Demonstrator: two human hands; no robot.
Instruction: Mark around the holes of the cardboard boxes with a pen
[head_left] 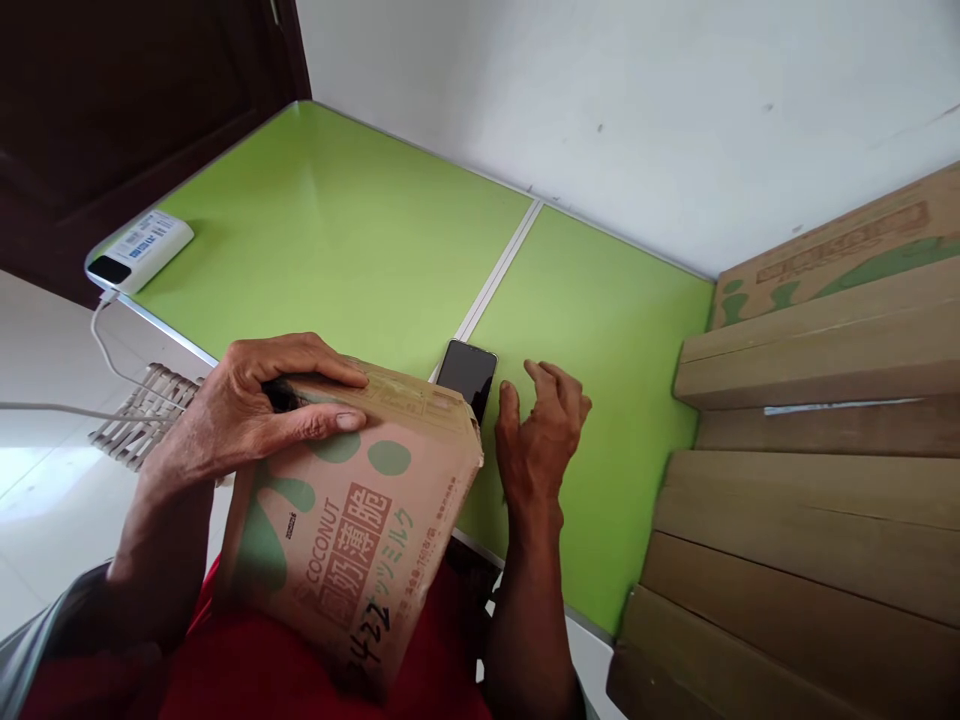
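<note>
A brown cardboard box [375,530] with green spots, the printed word COCONUT and handwritten numbers is tilted against my red-clothed front. My left hand [289,405] grips its upper left edge, thumb on the printed face and fingers over the top side. Dark hole or shadow shows under that hand's palm. My right hand [544,430] is off the box, to its right above the green table [600,310], with fingers loosely curled and apart and nothing in them. Between the box and my right hand lies a black smartphone [469,372], its lower part hidden by the box.
A white power bank [142,250] with a cable sits at the table's far left corner. Several flattened cardboard boxes [810,500] stand along the right edge. A woven stool [146,415] is below at left. A white wall [600,90] backs the table.
</note>
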